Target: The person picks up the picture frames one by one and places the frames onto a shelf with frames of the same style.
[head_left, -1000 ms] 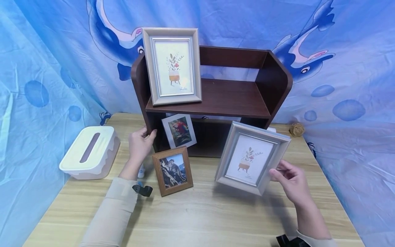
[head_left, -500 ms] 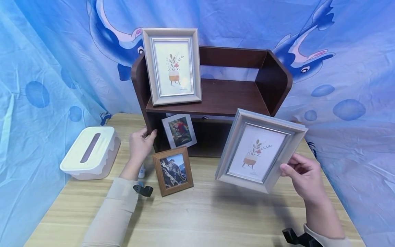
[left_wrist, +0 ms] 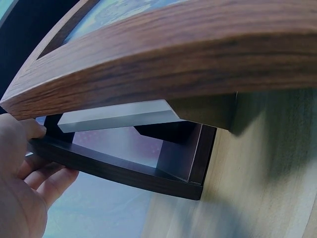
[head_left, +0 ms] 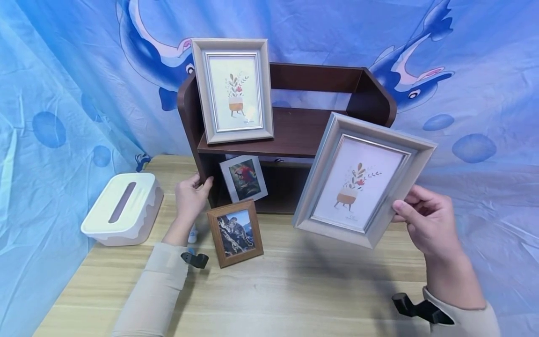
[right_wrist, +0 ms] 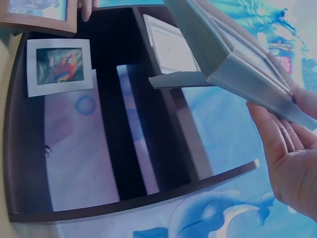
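My right hand (head_left: 433, 224) pinches the right edge of a silver-grey picture frame (head_left: 311, 196) with a potted-plant print, tilted and raised in front of the shelf's right half. Its stand (right_wrist: 181, 80) juts from the back in the right wrist view. My left hand (head_left: 191, 196) grips the left side panel of the dark brown shelf (head_left: 294, 133), thumb on the near side, fingers behind; the left wrist view shows the same hand (left_wrist: 25, 183) on the panel. A matching silver-grey frame (head_left: 264, 93) stands on the shelf's upper level, at the left.
A white frame with a parrot picture (head_left: 244, 178) stands in the lower level. A brown wooden frame with a leopard picture (head_left: 216, 234) stands on the table (head_left: 252, 299) before it. At left sits a white tissue box (head_left: 122, 210). A blue dolphin-print curtain (head_left: 311, 28) hangs behind.
My right hand has lifted the silver-grey frame up and to the right, its top now overlapping the shelf's upper level. My left hand stays on the side panel.
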